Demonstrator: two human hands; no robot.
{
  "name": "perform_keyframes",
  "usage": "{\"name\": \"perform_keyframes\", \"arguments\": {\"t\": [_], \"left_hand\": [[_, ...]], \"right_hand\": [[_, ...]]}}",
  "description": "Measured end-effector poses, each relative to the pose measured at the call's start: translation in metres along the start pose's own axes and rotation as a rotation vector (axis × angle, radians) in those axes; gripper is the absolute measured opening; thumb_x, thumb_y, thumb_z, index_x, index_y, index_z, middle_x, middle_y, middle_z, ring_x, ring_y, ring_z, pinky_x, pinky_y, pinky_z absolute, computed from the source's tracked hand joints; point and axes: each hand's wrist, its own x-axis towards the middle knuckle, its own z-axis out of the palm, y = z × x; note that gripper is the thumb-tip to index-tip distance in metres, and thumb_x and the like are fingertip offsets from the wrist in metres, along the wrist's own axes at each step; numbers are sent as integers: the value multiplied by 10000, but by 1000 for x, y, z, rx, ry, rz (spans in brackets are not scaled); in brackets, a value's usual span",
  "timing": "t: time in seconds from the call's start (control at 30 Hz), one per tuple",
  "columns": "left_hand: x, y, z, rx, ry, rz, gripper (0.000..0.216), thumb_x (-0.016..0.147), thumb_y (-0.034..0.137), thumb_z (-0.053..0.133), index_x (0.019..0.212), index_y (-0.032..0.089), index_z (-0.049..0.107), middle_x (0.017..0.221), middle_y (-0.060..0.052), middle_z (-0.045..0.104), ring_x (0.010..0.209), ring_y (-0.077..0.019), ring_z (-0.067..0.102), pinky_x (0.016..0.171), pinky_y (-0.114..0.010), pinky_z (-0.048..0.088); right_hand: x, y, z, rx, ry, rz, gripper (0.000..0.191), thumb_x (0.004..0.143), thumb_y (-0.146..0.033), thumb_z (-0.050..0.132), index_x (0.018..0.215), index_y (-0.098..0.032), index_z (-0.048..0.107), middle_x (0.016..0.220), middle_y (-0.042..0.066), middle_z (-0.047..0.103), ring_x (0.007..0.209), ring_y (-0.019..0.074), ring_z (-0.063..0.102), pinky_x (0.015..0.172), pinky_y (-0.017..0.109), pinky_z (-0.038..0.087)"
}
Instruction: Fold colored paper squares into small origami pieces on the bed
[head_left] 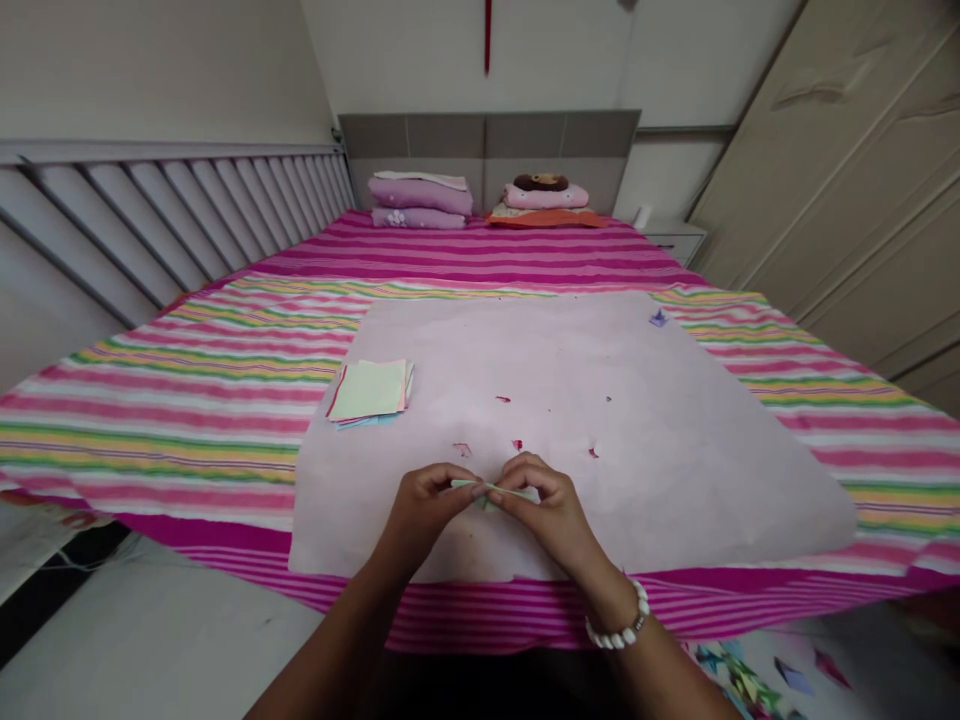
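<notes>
A small piece of folded pale green paper (489, 487) is held between both hands just above the near part of the large light sheet. My left hand (435, 495) pinches its left side between thumb and fingers. On the other side, my right hand (538, 492) has thumb and fingers closed on it, and a white bead bracelet circles that wrist. Fingertips hide much of the paper. Left of the hands lies a stack of square paper (369, 390), pale green on top with red, pink and blue edges showing.
The light sheet (712, 450) covers part of the striped bed (187, 400). Small red scraps (517, 444) lie beyond my hands. A purple folded paper piece (658, 318) sits near the far right corner. Several coloured folded pieces (742, 685) are on the floor at lower right.
</notes>
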Motion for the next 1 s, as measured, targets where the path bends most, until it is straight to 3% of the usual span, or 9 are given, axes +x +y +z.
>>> {"name": "perform_keyframes", "arguments": {"t": [0.17,0.27,0.4,0.47,0.57,0.77,1.0], "left_hand": [[1,-2,1,-73,64,-65,279,790,416,645,785,158,750,703,-27,706,746,-193,624,711,-289,472],[0,-3,4,-204,77,-94,356,812,456,609,903,136,738,831,-70,724,824,-208,639,774,-321,493],[-2,-6,13,-342,0,-148,512,626,312,805,1090,152,660,982,-83,720,907,-215,647,817,-338,504],[-3,-8,16,-324,-22,-154,443,565,251,839,966,139,685,861,-57,730,836,-194,656,785,-314,506],[-4,-11,17,-277,27,-158,245,640,312,792,773,128,700,677,-27,702,675,-149,636,679,-274,506],[-1,-14,7,-281,84,-147,229,663,309,779,798,144,694,635,-1,693,600,-116,628,601,-223,485],[1,-14,5,-463,142,-223,291,573,285,836,653,147,593,507,41,623,502,-79,590,529,-180,443]], "right_hand": [[-1,5,1,105,11,168,179,702,-317,747,594,-198,668,618,-5,588,618,148,496,617,287,385],[-1,6,3,178,10,249,182,694,-334,744,613,-189,668,579,-18,578,579,132,468,577,266,364],[-3,8,5,211,66,263,186,694,-343,747,625,-186,672,603,-9,609,601,138,494,598,264,386],[-3,9,6,220,96,258,183,691,-341,753,630,-186,677,623,-3,627,614,142,510,613,267,399],[-4,11,5,237,128,263,188,667,-338,779,628,-188,673,598,-11,613,579,130,496,581,260,389],[-5,9,1,208,105,272,232,640,-368,793,599,-181,662,555,-21,585,531,110,457,510,240,348],[-6,4,0,112,78,264,380,597,-369,817,461,-178,518,448,-57,449,461,81,343,466,238,256]]}}
